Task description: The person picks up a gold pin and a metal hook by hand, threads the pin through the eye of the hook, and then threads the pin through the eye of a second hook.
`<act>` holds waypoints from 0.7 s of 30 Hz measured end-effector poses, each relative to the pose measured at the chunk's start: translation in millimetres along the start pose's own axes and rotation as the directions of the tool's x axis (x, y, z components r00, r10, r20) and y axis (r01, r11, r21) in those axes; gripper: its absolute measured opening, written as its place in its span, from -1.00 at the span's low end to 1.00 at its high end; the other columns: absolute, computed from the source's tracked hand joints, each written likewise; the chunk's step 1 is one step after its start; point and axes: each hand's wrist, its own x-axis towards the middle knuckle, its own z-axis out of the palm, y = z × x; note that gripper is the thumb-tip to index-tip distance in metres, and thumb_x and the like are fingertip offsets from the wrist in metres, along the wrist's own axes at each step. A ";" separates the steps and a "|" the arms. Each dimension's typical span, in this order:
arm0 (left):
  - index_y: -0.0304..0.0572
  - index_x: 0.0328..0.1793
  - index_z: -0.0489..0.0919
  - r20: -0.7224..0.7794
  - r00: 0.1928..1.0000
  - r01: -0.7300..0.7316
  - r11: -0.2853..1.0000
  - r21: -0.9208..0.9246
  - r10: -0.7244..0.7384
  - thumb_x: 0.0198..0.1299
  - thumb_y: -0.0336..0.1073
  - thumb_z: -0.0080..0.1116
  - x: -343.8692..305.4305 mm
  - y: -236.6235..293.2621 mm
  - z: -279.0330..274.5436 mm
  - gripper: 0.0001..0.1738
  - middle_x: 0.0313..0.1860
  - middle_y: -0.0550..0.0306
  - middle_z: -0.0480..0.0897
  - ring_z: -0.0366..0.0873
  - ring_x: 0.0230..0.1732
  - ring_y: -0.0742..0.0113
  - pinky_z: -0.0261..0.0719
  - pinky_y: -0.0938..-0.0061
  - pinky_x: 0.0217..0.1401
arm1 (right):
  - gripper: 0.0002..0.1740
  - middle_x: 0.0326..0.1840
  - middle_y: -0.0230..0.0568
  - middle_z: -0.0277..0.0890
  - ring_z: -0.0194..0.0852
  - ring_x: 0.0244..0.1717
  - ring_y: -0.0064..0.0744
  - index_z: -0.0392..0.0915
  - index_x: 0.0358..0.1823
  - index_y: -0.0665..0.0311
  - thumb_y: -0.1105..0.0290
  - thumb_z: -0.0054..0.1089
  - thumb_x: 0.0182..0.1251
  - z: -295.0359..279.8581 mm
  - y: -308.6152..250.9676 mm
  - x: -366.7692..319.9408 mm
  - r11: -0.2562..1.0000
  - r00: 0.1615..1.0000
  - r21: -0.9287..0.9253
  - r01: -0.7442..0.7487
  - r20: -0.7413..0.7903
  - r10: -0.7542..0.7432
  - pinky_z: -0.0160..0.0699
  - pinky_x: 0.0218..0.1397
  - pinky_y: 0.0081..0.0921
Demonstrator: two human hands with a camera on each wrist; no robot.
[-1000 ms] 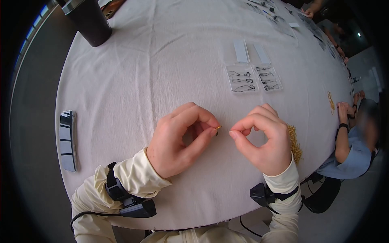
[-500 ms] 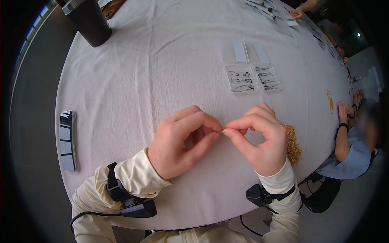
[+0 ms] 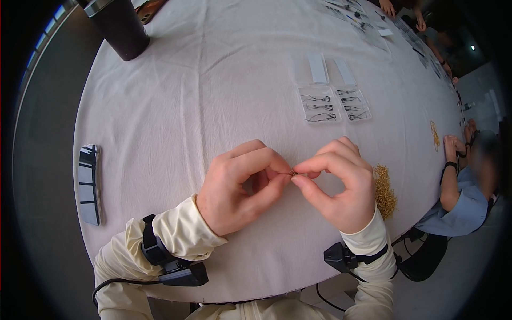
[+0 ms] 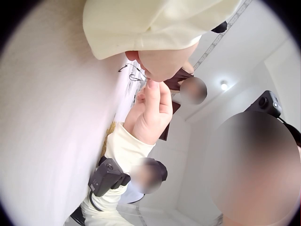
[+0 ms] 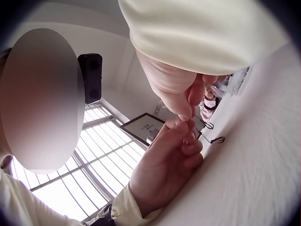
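My left hand (image 3: pixel 237 184) pinches a tiny gold-brown piece (image 3: pixel 292 172) between thumb and index finger, above the white tablecloth (image 3: pixel 240 96). From the other side, thumb and index finger of my right hand (image 3: pixel 344 184) pinch at that same piece, fingertips meeting. Most of it is hidden by the fingertips. In the left wrist view, thin dark wires with hook-shaped ends (image 4: pixel 135 77) hang below the joined hands. The right wrist view shows these dark hooked ends (image 5: pixel 217 140) close over the cloth. A pile of small gold pieces (image 3: pixel 385 194) lies beside my right hand.
Two clear boxes (image 3: pixel 320 118) with open lids hold several dark looped wires. A phone (image 3: pixel 89 184) lies at the left, a dark tumbler (image 3: pixel 120 32) at the back left. Yellow loops (image 3: pixel 435 136) lie near another person's hands (image 3: pixel 453 143) at the right edge.
My right hand has moved left, and its fingertips now meet the left hand's at the tiny piece. The gap between the hands has closed. The left hand has barely moved.
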 end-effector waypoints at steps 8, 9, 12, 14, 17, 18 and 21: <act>-0.28 -0.25 0.63 -0.039 0.999 0.020 0.997 0.071 -0.017 0.16 -0.52 0.28 -0.3 3.3 1.8 -0.95 -0.38 0.16 0.58 0.52 -0.47 0.45 0.46 0.55 -0.42 | -0.83 -0.45 -0.46 0.52 0.45 -0.35 -0.39 0.68 -0.35 0.15 0.50 0.51 0.03 4.3 -3.7 -0.1 1.000 1.000 0.028 -0.009 -0.024 0.010 0.31 -0.15 -0.43; -0.26 -0.23 0.64 -0.038 0.999 -0.003 0.992 0.123 0.008 0.16 -0.50 0.29 -0.7 2.9 2.2 -0.93 -0.39 0.13 0.59 0.57 -0.50 0.39 0.53 0.51 -0.42 | -0.83 -0.45 -0.46 0.52 0.45 -0.35 -0.39 0.68 -0.35 0.15 0.50 0.51 0.03 6.9 -3.2 -0.8 1.000 1.000 0.028 -0.011 -0.021 0.012 0.31 -0.15 -0.43; -0.27 -0.24 0.63 -0.045 0.999 0.001 0.991 0.134 0.005 0.15 -0.50 0.31 -1.0 1.3 3.5 -0.92 -0.39 0.11 0.59 0.58 -0.50 0.35 0.54 0.50 -0.42 | -0.84 -0.46 -0.46 0.49 0.42 -0.34 -0.37 0.64 -0.40 0.15 0.50 0.48 0.05 12.7 -1.5 -1.3 1.000 0.999 -0.023 -0.019 -0.052 0.018 0.31 -0.16 -0.41; -0.29 -0.27 0.63 -0.047 0.999 0.003 0.992 0.124 0.002 0.15 -0.50 0.31 -0.7 2.4 4.2 -0.94 -0.38 0.15 0.58 0.53 -0.49 0.44 0.48 0.54 -0.43 | -0.84 -0.44 -0.43 0.46 0.41 -0.33 -0.35 0.59 -0.42 0.16 0.52 0.45 0.06 13.6 -0.6 -0.2 0.999 0.999 -0.041 0.005 -0.046 -0.007 0.30 -0.16 -0.40; -0.30 -0.29 0.63 -0.044 0.999 0.017 0.995 0.098 -0.013 0.16 -0.50 0.31 -0.2 2.7 3.9 -0.95 -0.37 0.19 0.57 0.48 -0.48 0.52 0.42 0.59 -0.44 | -0.84 -0.41 -0.40 0.46 0.42 -0.31 -0.34 0.58 -0.40 0.19 0.54 0.42 0.05 13.7 1.1 0.7 1.000 0.999 -0.027 0.012 -0.044 -0.013 0.33 -0.16 -0.40; -0.30 -0.29 0.63 -0.039 0.999 0.030 0.996 0.080 -0.027 0.16 -0.50 0.31 -0.2 2.7 3.6 -0.95 -0.37 0.19 0.57 0.49 -0.48 0.52 0.43 0.59 -0.44 | -0.84 -0.41 -0.40 0.46 0.42 -0.31 -0.34 0.58 -0.40 0.19 0.54 0.42 0.05 13.7 2.4 0.3 1.000 0.999 -0.027 0.013 -0.044 -0.014 0.33 -0.16 -0.40; -0.30 -0.29 0.64 -0.039 0.998 0.054 0.997 0.053 -0.052 0.16 -0.50 0.30 0.1 3.1 2.7 -0.96 -0.37 0.19 0.58 0.49 -0.47 0.51 0.43 0.59 -0.43 | -0.83 -0.38 -0.38 0.49 0.43 -0.31 -0.32 0.58 -0.37 0.20 0.55 0.42 0.06 11.9 3.9 1.0 0.999 0.997 0.034 -0.011 -0.082 0.013 0.36 -0.16 -0.39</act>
